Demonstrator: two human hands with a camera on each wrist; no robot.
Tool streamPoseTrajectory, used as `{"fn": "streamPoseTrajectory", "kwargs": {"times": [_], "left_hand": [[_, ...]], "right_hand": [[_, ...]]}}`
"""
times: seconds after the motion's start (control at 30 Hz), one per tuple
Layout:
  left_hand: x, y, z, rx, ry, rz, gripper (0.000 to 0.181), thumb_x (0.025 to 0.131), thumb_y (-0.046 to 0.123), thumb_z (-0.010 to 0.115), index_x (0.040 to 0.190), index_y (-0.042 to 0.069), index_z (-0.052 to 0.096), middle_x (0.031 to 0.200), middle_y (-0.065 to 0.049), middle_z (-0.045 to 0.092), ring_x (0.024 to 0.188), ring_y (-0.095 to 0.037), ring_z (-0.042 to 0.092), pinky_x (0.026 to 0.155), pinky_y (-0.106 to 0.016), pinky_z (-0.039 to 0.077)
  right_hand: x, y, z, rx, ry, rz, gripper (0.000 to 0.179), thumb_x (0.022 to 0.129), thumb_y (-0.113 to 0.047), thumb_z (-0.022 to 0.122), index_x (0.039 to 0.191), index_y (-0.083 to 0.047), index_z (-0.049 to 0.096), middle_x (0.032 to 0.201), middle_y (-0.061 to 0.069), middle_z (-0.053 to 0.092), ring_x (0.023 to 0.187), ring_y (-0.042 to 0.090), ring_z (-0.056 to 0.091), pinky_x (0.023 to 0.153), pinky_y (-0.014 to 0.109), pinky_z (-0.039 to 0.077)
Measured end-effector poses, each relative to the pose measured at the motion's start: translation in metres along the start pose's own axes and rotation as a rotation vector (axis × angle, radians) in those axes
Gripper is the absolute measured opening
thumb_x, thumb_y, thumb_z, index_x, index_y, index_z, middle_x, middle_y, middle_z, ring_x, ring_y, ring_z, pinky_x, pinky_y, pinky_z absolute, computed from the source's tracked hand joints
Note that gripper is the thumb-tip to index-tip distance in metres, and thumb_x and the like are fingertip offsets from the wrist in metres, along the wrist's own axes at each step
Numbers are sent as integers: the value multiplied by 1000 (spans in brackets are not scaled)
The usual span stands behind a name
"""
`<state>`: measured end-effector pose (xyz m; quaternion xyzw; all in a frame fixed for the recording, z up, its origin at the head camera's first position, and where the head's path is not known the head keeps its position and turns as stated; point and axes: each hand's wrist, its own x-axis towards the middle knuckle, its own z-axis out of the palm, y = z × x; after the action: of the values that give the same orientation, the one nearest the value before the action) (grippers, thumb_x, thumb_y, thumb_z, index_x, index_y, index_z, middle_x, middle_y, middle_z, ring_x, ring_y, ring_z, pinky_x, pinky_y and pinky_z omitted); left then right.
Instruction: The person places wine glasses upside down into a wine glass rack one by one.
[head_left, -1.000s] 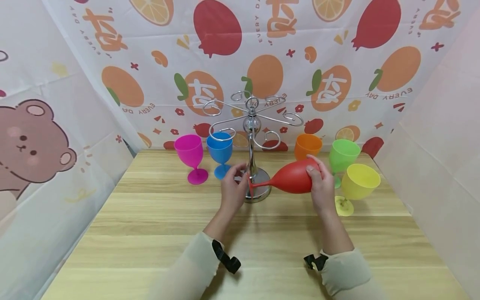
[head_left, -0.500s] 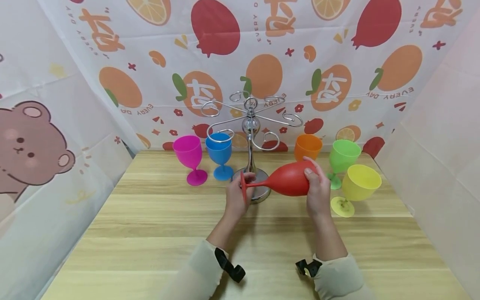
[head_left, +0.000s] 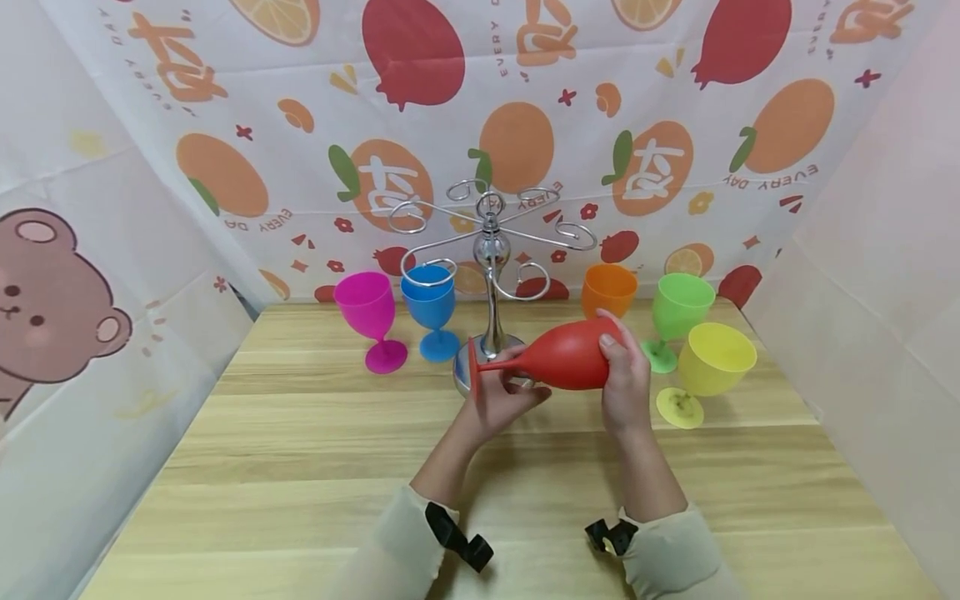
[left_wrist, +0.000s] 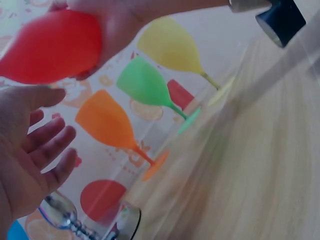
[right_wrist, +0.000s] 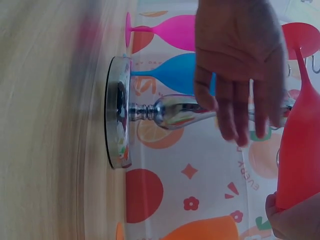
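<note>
"Over the table (head_left: 300, 467), what's done?"

"I have the red cup (head_left: 566, 358) raised on its side, foot (head_left: 473, 367) toward nine o'clock. The right hand (head_left: 628, 375) grips its bowl near the rim; the left hand (head_left: 502, 408) is under the stem (head_left: 501, 364), fingers loosely spread. Whether it touches, I can't tell."

"What's left?"

"I judge this cup's handling unfinished: it isn't set down. From it, the pink cup (head_left: 366, 308) and blue cup (head_left: 429, 310) stand toward ten, the metal rack (head_left: 491, 248) eleven, orange cup (head_left: 609, 287) one, green cup (head_left: 682, 304) two, yellow cup (head_left: 716, 358) three."

"Changes?"

"Against a second ago, the left hand has moved from outside the foot, toward three o'clock. I see the other cups unmoved."
</note>
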<state>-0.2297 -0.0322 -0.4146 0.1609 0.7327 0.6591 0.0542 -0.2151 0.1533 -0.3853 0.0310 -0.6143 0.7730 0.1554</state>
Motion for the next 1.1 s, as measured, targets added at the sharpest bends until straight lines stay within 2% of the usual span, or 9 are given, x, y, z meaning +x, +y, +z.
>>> {"fn": "streamPoseTrajectory", "kwargs": {"times": [0.13, 0.47, 0.73, 0.93, 1.1], "left_hand": [[-4, 8, 6, -33, -54, 58, 63, 80, 5, 80, 136, 19, 53, 127, -4, 63, 108, -24, 64, 78, -36, 60], [-7, 6, 13, -93, -23, 136, 60, 80, 10, 81, 132, 24, 55, 128, 1, 62, 115, -23, 62, 83, -39, 59], [-9, 8, 6, -109, -58, 178, 62, 81, 11, 81, 135, 24, 52, 128, -1, 62, 112, -26, 61, 82, -39, 59], [-9, 10, -4, -194, -90, 175, 62, 81, 7, 80, 134, 19, 51, 128, -5, 63, 112, -27, 65, 86, -43, 58], [-10, 11, -8, -255, -125, 176, 65, 81, 0, 77, 137, 15, 48, 131, -9, 61, 117, -29, 63, 88, -45, 57]], "right_hand": [[-1, 1, 3, -11, -4, -4, 42, 97, -22, 46, 136, -13, 56, 126, 5, 55, 116, 25, 52, 87, 25, 55], [-5, -3, 7, -16, -22, -5, 42, 97, -23, 47, 137, -16, 55, 128, 4, 54, 117, 26, 51, 86, 26, 56], [-10, -7, 7, 2, -86, 20, 45, 96, -21, 49, 141, -19, 51, 132, 3, 51, 120, 27, 50, 88, 29, 57], [-10, -8, 4, 46, -164, 9, 48, 95, -16, 48, 144, -17, 46, 135, 5, 50, 122, 27, 49, 89, 29, 56], [-10, -9, 3, 68, -211, -16, 52, 93, -12, 49, 145, -14, 45, 140, 13, 46, 124, 28, 48, 90, 29, 56]]}}
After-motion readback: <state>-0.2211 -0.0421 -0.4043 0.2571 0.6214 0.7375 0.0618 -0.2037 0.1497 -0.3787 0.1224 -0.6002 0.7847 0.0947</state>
